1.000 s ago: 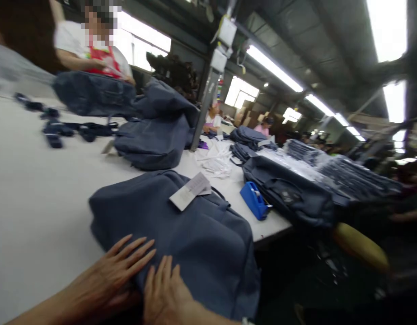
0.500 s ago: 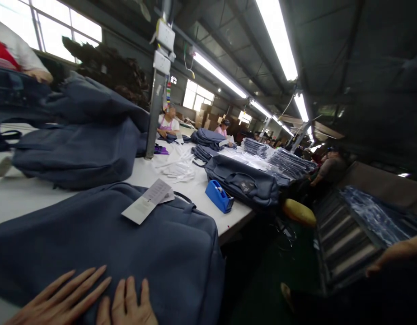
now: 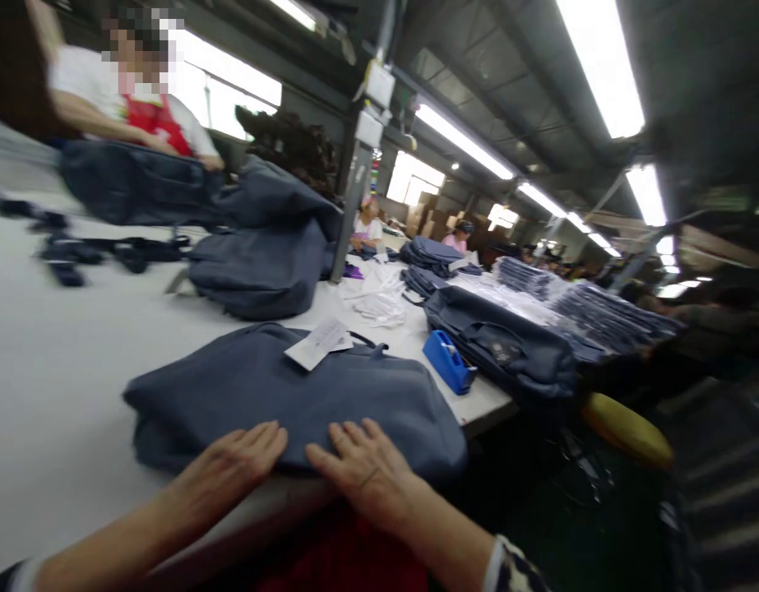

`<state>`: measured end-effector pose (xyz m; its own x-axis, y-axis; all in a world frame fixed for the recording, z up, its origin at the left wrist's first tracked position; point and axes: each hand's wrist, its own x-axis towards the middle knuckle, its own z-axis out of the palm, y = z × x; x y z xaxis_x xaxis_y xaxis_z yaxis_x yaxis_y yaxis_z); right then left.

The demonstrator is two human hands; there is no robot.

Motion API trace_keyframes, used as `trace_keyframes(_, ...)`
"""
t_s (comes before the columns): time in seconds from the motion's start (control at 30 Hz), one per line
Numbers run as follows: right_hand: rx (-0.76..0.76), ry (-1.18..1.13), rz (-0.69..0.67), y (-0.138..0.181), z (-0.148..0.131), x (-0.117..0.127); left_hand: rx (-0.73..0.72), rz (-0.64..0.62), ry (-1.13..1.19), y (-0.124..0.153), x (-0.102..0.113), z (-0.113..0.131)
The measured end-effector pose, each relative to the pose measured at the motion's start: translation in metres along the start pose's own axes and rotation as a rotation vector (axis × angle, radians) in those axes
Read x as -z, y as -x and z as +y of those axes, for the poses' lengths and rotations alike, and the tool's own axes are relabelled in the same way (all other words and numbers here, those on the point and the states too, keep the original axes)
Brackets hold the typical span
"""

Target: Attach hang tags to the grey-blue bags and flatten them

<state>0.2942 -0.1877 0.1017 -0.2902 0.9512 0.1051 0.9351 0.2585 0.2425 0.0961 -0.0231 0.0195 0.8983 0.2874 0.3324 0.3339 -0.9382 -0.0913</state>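
Note:
A dark blue-grey bag (image 3: 293,395) lies flat on the white table (image 3: 58,345) right in front of me. A white paper tag (image 3: 317,341) rests on its far edge near the handle. My left hand (image 3: 231,464) lies on the bag's near edge, fingers stretched out flat. My right hand (image 3: 360,469) rests beside it on the same edge, fingers spread and pointing left. Neither hand holds anything.
A blue tape dispenser (image 3: 448,362) sits near the table's right edge, beside another dark bag (image 3: 502,345). More bags (image 3: 261,263) pile behind, with black straps (image 3: 95,247) at the left. A person in a red apron (image 3: 138,115) handles a bag. Other workers sit farther back.
The view swung right and back to the left. Both hands slid back from the middle of the bag to its near edge, and the right hand now points left.

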Motion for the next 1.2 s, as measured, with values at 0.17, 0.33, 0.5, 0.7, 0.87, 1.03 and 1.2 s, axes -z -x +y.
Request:
trace_keyframes(0.17,-0.036,0.1,-0.072,0.012,0.083,-0.062,-0.1,-0.027,-0.128,-0.054,0.012,0.061)
trace_keyframes(0.33,-0.02,0.114,-0.009,0.034,0.139,-0.139,-0.125,0.04,-0.168,-0.083,-0.021,0.088)
trace_keyframes(0.5,-0.045,-0.181,-0.174,0.004,0.137,-0.117,-0.125,0.224,-0.306,-0.074,-0.033,0.097)
trace_keyframes(0.7,0.115,-0.564,0.116,-0.116,0.028,-0.069,-0.125,0.303,-0.037,-0.023,-0.013,0.095)
trace_keyframes(0.87,0.116,-0.542,0.008,-0.139,-0.019,-0.106,0.09,0.375,0.604,0.064,0.011,0.09)
trace_keyframes(1.03,0.208,-0.654,0.046,-0.124,-0.014,-0.076,1.129,0.57,0.963,0.123,0.026,0.046)
trace_keyframes(1.2,0.232,-0.494,0.134,-0.126,-0.037,-0.052,1.062,0.512,1.45,0.114,0.009,0.002)
